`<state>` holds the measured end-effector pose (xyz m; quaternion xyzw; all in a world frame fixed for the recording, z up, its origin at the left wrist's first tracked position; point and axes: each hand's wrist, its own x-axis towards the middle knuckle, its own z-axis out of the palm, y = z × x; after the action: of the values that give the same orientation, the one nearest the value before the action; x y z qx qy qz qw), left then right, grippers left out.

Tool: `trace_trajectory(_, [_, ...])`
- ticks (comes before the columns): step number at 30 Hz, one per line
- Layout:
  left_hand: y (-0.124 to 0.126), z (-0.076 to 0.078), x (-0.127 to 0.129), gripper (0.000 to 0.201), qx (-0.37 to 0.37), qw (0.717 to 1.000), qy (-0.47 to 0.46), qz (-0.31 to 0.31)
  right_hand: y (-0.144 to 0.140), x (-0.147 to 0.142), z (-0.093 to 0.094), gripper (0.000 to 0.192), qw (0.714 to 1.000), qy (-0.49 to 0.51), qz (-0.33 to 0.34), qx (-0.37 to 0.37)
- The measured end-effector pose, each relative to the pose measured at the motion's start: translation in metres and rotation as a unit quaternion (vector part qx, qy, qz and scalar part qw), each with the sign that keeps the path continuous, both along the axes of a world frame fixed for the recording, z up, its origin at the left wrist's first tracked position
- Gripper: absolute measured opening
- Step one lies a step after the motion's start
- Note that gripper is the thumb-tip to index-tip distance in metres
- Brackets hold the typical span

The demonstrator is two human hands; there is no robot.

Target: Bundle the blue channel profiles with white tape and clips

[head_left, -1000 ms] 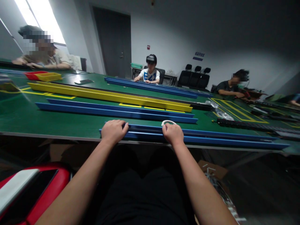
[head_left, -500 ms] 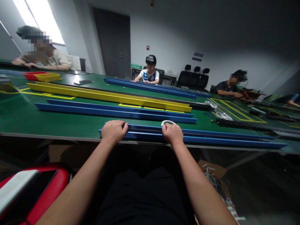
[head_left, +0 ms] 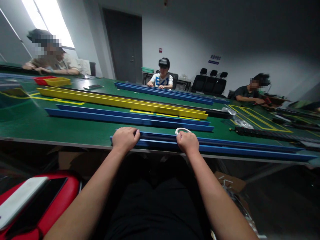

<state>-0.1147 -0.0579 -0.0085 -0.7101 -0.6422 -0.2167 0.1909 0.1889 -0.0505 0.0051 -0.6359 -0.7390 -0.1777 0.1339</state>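
A long blue channel-shaped rail (head_left: 160, 145) lies along the near edge of the table, with a dark strip inside its trough. Over its left end my left hand (head_left: 124, 139) is closed, knuckles up, the fingertips hidden behind the hand. My right hand (head_left: 188, 142) is closed at the middle of the same rail, gripping a white ring (head_left: 184, 129) that looks like a roll of tape. Part of the ring is covered by the fingers. Just beyond lies a second blue rail (head_left: 130, 119), and past that a yellow rail (head_left: 120, 102).
The green table (head_left: 22, 123) also bears red and yellow trays (head_left: 58, 81), more blue rails (head_left: 160, 93), clear plastic wrap (head_left: 241, 121) and black strips (head_left: 265, 134). Several people sit around it. At lower left, a red stool (head_left: 72, 186) carries a white box and a dark flat object.
The whole view has shifted slightly, so everything sits a little further right. Both hands keep about the same places on the near rail, and the white ring stays at my right hand.
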Motion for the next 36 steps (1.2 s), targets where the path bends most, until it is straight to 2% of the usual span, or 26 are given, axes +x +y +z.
trace_trajectory(8, [-0.003,0.003,0.0016,0.05,-0.001,1.0,-0.012,0.002,-0.002,-0.0029,0.0034,0.046,1.0,0.007,-0.012,-0.016])
trace_trajectory(36, [-0.0045,0.0036,0.0019,0.049,0.004,1.0,-0.018,-0.001,-0.0044,-0.003,0.0035,0.045,1.0,0.006,0.006,-0.003])
